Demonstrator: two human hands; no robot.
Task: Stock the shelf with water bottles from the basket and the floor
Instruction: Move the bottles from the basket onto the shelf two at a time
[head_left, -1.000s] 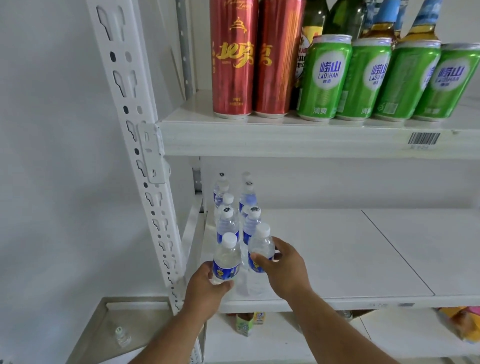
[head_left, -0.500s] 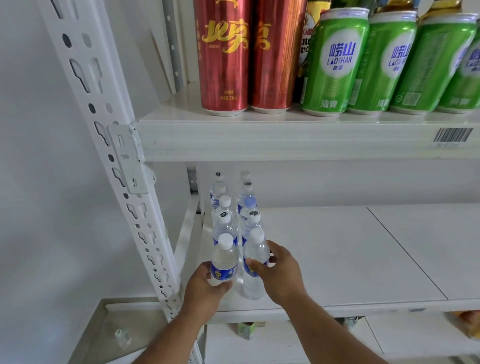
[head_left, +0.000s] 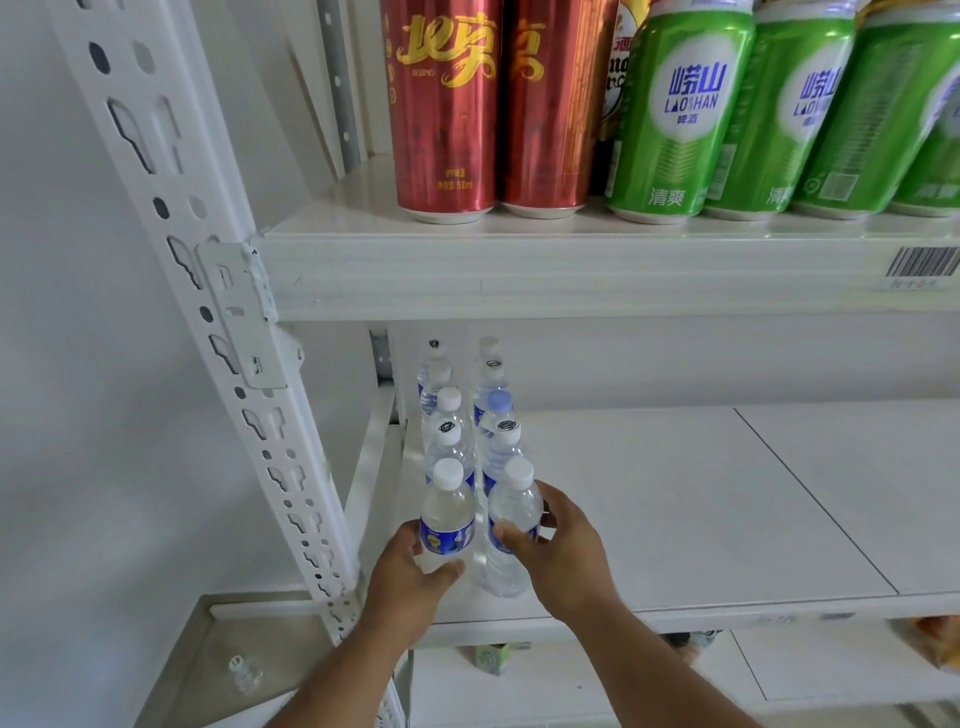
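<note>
Two rows of small clear water bottles with white caps and blue labels stand at the left end of the white middle shelf (head_left: 675, 519). My left hand (head_left: 410, 577) grips the front bottle of the left row (head_left: 447, 514). My right hand (head_left: 563, 551) grips the front bottle of the right row (head_left: 511, 519). Both bottles stand upright on the shelf near its front edge. Behind them several more bottles (head_left: 457, 415) line up toward the back wall; one has a blue cap (head_left: 500, 402).
The shelf above carries tall red cans (head_left: 444, 104) and green cans (head_left: 675, 119). A perforated white upright (head_left: 208, 312) stands at the left. Below left, a single bottle (head_left: 244, 673) lies in a metal tray (head_left: 208, 649). A lower shelf holds small packages.
The camera has moved closer to the shelf. Both hands keep their grip on the two front bottles, which have slid slightly back toward the rows.
</note>
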